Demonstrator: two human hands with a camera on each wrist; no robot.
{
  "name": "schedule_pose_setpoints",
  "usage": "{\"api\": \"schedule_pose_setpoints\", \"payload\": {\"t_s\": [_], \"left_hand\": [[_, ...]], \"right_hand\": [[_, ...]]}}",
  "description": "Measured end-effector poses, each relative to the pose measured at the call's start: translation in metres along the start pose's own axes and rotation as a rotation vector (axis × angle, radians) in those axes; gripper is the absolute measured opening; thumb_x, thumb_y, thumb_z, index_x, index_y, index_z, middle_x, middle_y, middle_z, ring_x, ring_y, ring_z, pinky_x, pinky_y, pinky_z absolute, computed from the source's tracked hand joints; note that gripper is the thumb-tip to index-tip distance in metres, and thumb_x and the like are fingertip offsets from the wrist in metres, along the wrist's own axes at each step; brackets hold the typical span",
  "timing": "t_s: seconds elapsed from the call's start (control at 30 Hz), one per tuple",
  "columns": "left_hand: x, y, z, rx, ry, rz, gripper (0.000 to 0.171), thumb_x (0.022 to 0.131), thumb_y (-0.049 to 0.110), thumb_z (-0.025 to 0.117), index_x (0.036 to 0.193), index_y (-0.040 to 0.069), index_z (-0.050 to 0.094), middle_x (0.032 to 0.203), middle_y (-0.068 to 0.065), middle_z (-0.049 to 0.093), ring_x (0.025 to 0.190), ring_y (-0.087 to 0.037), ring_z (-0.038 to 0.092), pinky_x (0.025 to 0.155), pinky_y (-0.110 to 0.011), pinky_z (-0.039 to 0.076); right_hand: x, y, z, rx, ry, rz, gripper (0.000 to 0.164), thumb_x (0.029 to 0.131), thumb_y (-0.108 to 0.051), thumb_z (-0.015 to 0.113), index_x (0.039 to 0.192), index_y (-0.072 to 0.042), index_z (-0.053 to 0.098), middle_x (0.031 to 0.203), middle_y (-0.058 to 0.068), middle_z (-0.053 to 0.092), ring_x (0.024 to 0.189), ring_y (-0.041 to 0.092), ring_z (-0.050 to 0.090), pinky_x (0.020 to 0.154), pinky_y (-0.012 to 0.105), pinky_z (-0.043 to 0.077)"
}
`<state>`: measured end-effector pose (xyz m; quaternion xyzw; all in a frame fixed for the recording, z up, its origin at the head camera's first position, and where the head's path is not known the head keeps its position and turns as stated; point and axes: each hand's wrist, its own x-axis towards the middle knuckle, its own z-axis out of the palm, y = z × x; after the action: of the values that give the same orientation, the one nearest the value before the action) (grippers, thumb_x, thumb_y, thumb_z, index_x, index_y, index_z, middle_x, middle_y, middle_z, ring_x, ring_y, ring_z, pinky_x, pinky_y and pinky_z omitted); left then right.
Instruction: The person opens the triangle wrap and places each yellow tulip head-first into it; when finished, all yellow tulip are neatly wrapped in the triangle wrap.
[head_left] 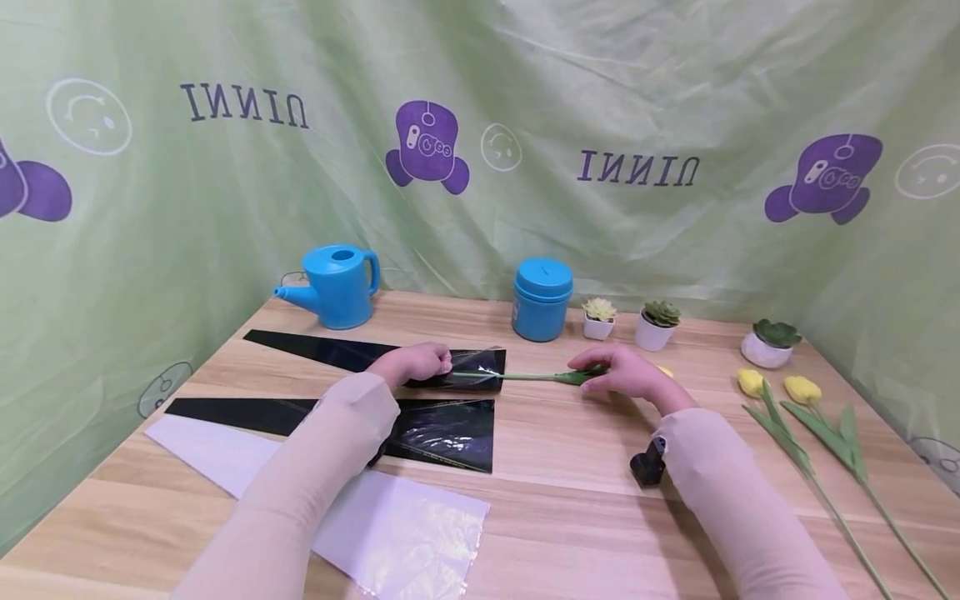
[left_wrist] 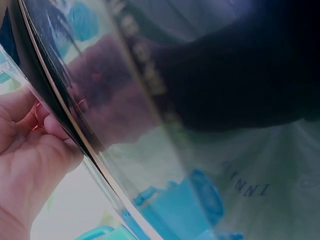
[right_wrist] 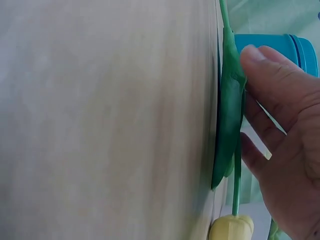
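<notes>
A yellow artificial tulip (right_wrist: 231, 229) lies flat, its green stem running left to the mouth of the upper black flower sleeve (head_left: 491, 361). My left hand (head_left: 416, 362) grips that sleeve by its edge; in the left wrist view the clear, dark-backed film covers most of the picture. The right hand (head_left: 626, 375) holds the tulip around its leaves (right_wrist: 231, 107), just above the table. Part of the flower head is hidden behind the right hand in the head view. A second black sleeve (head_left: 446, 433) and a white sleeve (head_left: 420, 533) lie nearer, under the left forearm.
Two more yellow tulips (head_left: 802, 389) lie at the right. Along the back stand a blue watering can (head_left: 343, 292), a blue lidded canister (head_left: 542, 304), and potted succulents (head_left: 655, 329). Another succulent (head_left: 772, 343) is farther right. A green printed curtain (head_left: 525, 225) hangs behind the wooden table (head_left: 570, 517).
</notes>
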<state>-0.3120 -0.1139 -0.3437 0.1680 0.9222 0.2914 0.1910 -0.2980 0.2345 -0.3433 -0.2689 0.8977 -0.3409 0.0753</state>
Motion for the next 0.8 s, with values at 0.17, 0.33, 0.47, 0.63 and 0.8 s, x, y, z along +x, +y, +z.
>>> {"api": "schedule_pose_setpoints", "payload": {"t_s": [0.17,0.33,0.47,0.63,0.8], "left_hand": [[-0.001,0.0,-0.001,-0.006,-0.006,-0.015,0.018,0.096,0.009,0.043,0.078,0.008,0.042,0.072,-0.002,0.038,0.068,-0.017,0.036,0.066,-0.027,0.031],[-0.001,0.0,-0.001,-0.019,-0.008,-0.004,0.018,0.096,0.01,0.044,0.079,0.007,0.043,0.073,-0.001,0.038,0.069,-0.016,0.037,0.067,-0.026,0.031],[-0.001,0.0,-0.001,-0.053,-0.009,-0.012,0.018,0.096,0.01,0.045,0.078,0.008,0.042,0.073,-0.001,0.037,0.069,-0.016,0.036,0.067,-0.026,0.031],[-0.002,-0.001,-0.002,-0.072,-0.01,-0.018,0.018,0.097,0.011,0.044,0.079,0.008,0.042,0.073,-0.001,0.037,0.069,-0.017,0.036,0.068,-0.027,0.031],[-0.002,-0.001,-0.002,-0.093,-0.015,-0.022,0.017,0.097,0.012,0.044,0.081,0.007,0.043,0.075,-0.002,0.038,0.071,-0.017,0.036,0.07,-0.028,0.031]], "right_hand": [[0.004,0.002,0.001,-0.045,-0.005,-0.001,0.033,0.076,-0.01,0.074,0.109,-0.007,0.067,0.113,0.012,0.064,0.107,0.028,0.056,0.092,0.047,0.042],[0.006,0.004,0.003,-0.056,-0.005,0.037,0.027,0.078,-0.006,0.071,0.105,-0.007,0.069,0.11,0.013,0.065,0.104,0.027,0.056,0.091,0.046,0.043],[0.009,0.004,0.007,-0.059,0.011,0.072,0.023,0.08,-0.004,0.068,0.103,-0.007,0.07,0.106,0.011,0.066,0.102,0.026,0.057,0.091,0.045,0.042],[0.011,0.001,0.011,-0.055,0.048,0.069,0.02,0.081,-0.003,0.066,0.1,-0.007,0.071,0.102,0.01,0.068,0.1,0.026,0.058,0.091,0.045,0.043],[0.009,0.0,0.012,-0.076,0.092,0.028,0.019,0.082,0.0,0.064,0.098,-0.005,0.071,0.101,0.011,0.068,0.099,0.027,0.06,0.089,0.045,0.045]]}}
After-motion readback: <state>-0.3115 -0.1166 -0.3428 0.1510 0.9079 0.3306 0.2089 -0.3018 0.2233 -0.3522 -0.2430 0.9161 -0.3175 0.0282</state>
